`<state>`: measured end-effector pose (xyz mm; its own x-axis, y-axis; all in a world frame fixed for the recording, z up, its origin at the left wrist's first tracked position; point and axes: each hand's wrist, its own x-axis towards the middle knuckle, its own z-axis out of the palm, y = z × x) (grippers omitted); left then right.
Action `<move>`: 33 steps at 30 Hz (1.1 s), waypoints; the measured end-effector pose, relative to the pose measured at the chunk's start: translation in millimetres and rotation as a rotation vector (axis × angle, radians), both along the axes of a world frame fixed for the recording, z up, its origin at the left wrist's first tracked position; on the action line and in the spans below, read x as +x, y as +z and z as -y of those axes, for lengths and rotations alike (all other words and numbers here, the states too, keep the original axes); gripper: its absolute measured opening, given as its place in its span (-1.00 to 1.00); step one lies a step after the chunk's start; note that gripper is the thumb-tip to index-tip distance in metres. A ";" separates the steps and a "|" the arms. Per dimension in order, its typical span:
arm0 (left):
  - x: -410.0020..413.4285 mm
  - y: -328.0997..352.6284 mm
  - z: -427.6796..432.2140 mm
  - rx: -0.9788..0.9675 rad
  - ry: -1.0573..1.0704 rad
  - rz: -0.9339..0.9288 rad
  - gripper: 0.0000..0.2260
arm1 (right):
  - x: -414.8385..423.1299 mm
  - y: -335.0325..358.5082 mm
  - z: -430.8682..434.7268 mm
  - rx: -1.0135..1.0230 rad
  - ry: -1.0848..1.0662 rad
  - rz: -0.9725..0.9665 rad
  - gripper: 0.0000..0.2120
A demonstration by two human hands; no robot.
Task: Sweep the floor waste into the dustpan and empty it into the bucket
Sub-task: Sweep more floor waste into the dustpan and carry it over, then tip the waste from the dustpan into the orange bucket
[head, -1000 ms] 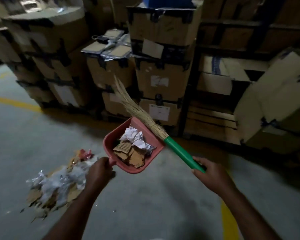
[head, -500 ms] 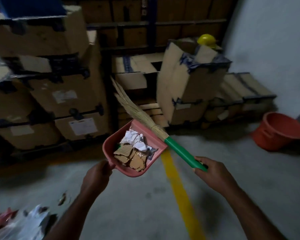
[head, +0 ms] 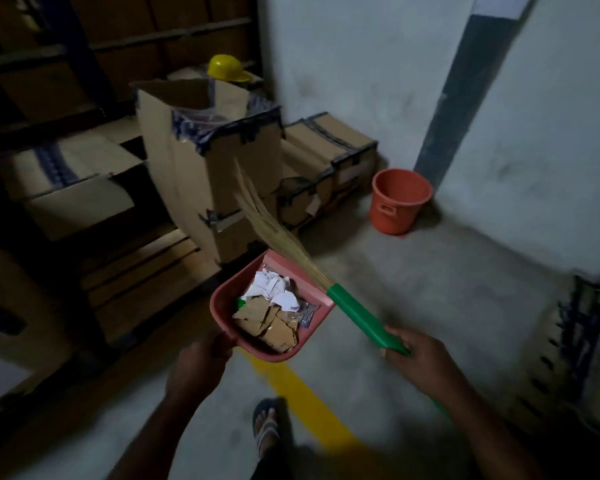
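Head view: left hand (head: pixel 198 365) grips the filled dustpan (head: pixel 219 306), right hand (head: pixel 420 355) grips the broom (head: pixel 357 315).

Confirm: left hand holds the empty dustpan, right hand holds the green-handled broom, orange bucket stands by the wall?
Not empty: the head view shows crumpled paper and cardboard scraps in the dustpan. Otherwise right: left hand holds it, right hand holds the green-handled broom, orange bucket stands by the wall.
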<state>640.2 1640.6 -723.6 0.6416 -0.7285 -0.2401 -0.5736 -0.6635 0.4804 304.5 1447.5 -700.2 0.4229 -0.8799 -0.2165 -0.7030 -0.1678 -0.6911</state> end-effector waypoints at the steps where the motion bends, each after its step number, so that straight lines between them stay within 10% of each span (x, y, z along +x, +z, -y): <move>1: 3.6 -1.4 20.0 -0.008 -0.034 0.005 -0.78 | -1.3 -2.1 9.8 0.006 -0.033 0.003 -0.59; 17: 57.9 -23.5 350.2 0.058 -0.445 -0.059 -0.93 | 15.5 -12.0 183.5 0.060 -0.376 -0.053 -0.41; 23: 16.5 -19.6 482.2 0.101 -0.544 -0.062 -0.80 | -12.3 -27.1 275.1 0.101 -0.449 -0.146 -0.65; 33: -59.6 -36.5 703.6 0.159 -0.464 -0.062 -0.80 | -85.1 -15.6 526.4 0.123 -0.241 -0.220 -0.61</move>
<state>580.6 937.1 -760.2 0.2394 -0.8853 -0.3987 -0.7994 -0.4128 0.4366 219.4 921.1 -715.9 0.1374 -0.9105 -0.3901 -0.8468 0.0963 -0.5231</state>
